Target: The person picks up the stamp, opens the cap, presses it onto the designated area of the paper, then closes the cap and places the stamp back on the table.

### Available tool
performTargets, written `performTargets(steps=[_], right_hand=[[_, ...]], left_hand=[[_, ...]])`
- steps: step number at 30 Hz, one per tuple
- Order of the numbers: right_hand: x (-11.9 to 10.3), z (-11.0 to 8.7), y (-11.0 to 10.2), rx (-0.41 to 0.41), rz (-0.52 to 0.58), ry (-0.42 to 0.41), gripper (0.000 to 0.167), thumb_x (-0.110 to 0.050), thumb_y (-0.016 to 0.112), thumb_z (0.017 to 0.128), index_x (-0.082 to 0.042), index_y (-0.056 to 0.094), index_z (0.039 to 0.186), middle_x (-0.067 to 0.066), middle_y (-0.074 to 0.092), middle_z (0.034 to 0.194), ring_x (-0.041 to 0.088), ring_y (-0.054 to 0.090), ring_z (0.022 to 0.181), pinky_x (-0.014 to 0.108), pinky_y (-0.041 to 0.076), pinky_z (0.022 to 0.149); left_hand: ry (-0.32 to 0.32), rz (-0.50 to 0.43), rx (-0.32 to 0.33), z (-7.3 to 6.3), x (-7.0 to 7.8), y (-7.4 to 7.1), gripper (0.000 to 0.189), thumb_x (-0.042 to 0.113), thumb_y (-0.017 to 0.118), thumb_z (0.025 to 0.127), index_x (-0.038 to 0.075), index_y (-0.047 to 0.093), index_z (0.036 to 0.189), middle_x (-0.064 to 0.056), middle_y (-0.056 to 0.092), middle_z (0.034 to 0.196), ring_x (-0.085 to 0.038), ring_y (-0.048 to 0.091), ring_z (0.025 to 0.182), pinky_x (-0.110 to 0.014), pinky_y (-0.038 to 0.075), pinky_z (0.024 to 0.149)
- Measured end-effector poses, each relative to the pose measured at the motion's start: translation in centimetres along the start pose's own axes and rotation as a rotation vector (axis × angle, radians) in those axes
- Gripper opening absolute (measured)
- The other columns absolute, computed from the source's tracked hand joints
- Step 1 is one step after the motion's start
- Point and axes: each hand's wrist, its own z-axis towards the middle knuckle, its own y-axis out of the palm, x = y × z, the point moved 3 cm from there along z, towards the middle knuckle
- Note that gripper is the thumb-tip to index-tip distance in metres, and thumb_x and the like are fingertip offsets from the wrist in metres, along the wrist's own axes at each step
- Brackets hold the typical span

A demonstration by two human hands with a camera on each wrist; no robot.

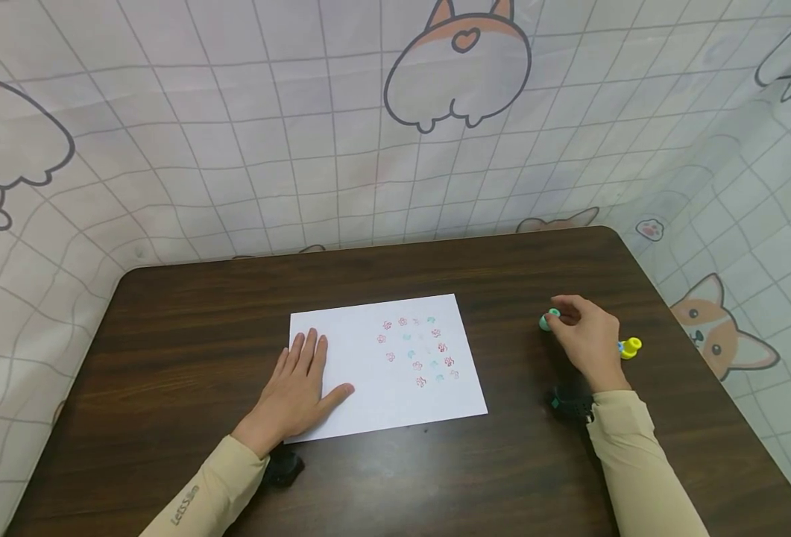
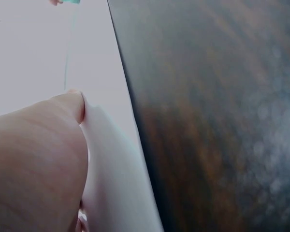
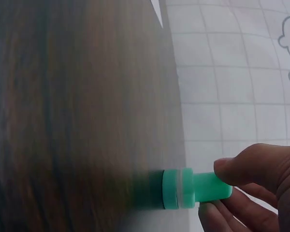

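Observation:
My left hand point(image 1: 296, 388) lies flat, fingers spread, on the left part of a white sheet of paper point(image 1: 361, 403). In the left wrist view its thumb point(image 2: 67, 104) rests on that sheet. Small red and green stamped marks point(image 1: 417, 365) cover part of the paper's right half. Off to the right of the sheet, my right hand point(image 1: 588, 335) pinches a green toy stamp point(image 3: 210, 187) by its handle, between thumb and fingers. The stamp's wide end points down at the table; a pale ring runs round it. Whether it touches the wood is hard to tell.
A yellow stamp point(image 1: 630, 347) lies just right of the right hand, with a bit of blue beside it partly hidden by the wrist. The dark wooden table point(image 1: 187, 358) ends at a grid-patterned cloth point(image 1: 341, 149) with cartoon corgis behind and at the right.

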Motion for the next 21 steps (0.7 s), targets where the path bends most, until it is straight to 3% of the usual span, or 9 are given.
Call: performTargets(steps=[15, 21], right_hand=[[0.02, 0.03, -0.43, -0.034, -0.041, -0.055, 0.029, -0.013, 0.071, 0.096, 0.000, 0.071, 0.123, 0.025, 0.077, 0.111, 0.043, 0.075, 0.099, 0.058, 0.061, 0.086], [0.03, 0.11, -0.30, -0.093, -0.066, -0.035, 0.032, -0.014, 0.073, 0.095, -0.002, 0.071, 0.125, 0.024, 0.077, 0.112, 0.042, 0.076, 0.099, 0.058, 0.059, 0.088]], left_hand=[[-0.007, 0.002, -0.003, 0.08, 0.08, 0.07, 0.099, 0.064, 0.051, 0.099, -0.002, 0.016, 0.164, -0.022, 0.009, 0.174, -0.044, 0.006, 0.163, -0.062, 0.013, 0.132], [-0.010, 0.003, -0.014, 0.12, 0.02, 0.04, 0.099, 0.064, 0.052, 0.099, -0.002, 0.015, 0.164, -0.022, 0.007, 0.174, -0.044, 0.005, 0.163, -0.062, 0.012, 0.132]])
